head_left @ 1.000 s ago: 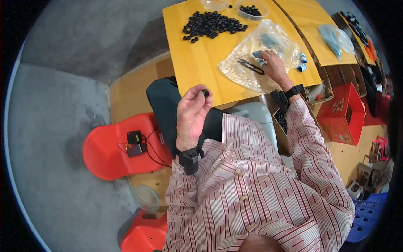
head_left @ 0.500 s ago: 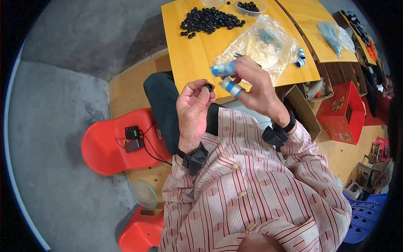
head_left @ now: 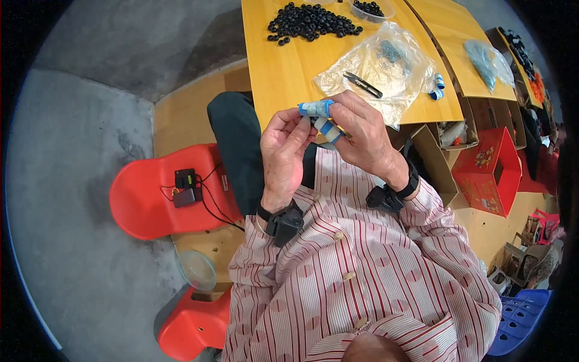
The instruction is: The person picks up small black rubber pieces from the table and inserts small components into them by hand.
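Note:
My left hand (head_left: pixel 282 154) pinches a small black ring-shaped piece (head_left: pixel 313 120) between thumb and fingertips. My right hand (head_left: pixel 366 134) meets it from the right. Blue and white tape wraps its index finger (head_left: pixel 316 108) and its thumb (head_left: pixel 329 130), and these close in at the black piece. Whatever lies between the right fingertips is hidden. Both hands are held just off the table's near edge. Beyond them, black thread snips (head_left: pixel 363 85) lie on a clear plastic bag (head_left: pixel 347 63) with small blue-grey bits (head_left: pixel 390 52) on it.
Many black ring-shaped pieces (head_left: pixel 310 23) are heaped on the yellow table (head_left: pixel 271 84). More fill a clear tub (head_left: pixel 381 14). Blue-white tape rolls (head_left: pixel 436 92) sit at the table's right edge. A red box (head_left: pixel 479 172) stands right, a red stool (head_left: pixel 142 196) left.
My right hand has come down and left, its taped fingers closing in on the black piece in my left hand. The thread snips, mostly covered before, now show.

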`<state>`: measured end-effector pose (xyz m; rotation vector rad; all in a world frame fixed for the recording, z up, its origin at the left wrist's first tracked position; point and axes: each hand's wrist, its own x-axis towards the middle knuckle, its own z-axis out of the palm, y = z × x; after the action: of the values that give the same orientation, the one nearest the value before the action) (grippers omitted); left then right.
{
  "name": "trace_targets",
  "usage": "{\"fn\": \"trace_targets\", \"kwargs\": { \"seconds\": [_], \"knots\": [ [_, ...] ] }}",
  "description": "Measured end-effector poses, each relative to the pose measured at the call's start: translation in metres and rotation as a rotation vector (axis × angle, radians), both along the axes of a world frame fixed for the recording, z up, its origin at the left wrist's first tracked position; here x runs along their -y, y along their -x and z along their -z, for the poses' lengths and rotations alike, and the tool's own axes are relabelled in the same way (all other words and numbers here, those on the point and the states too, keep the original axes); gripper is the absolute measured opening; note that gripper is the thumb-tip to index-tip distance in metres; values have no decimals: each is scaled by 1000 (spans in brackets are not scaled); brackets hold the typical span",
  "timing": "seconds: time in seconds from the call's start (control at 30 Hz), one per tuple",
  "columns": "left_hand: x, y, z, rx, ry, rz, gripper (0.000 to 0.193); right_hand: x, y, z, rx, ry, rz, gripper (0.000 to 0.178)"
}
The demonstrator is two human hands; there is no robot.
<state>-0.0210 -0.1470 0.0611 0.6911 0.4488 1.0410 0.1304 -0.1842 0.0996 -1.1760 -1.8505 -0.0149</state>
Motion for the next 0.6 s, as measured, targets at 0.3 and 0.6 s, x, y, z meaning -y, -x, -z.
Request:
{"fn": "trace_targets", "kwargs": {
  "seconds": [0.3,0.6],
  "knots": [
    [1,2,-2,22,-38,44,19,1,-6,0,-161,105,-67,27],
    [2,2,1,37,-82,62,20,4,-10,-6,-167,123,-79,26]
  ]
}}
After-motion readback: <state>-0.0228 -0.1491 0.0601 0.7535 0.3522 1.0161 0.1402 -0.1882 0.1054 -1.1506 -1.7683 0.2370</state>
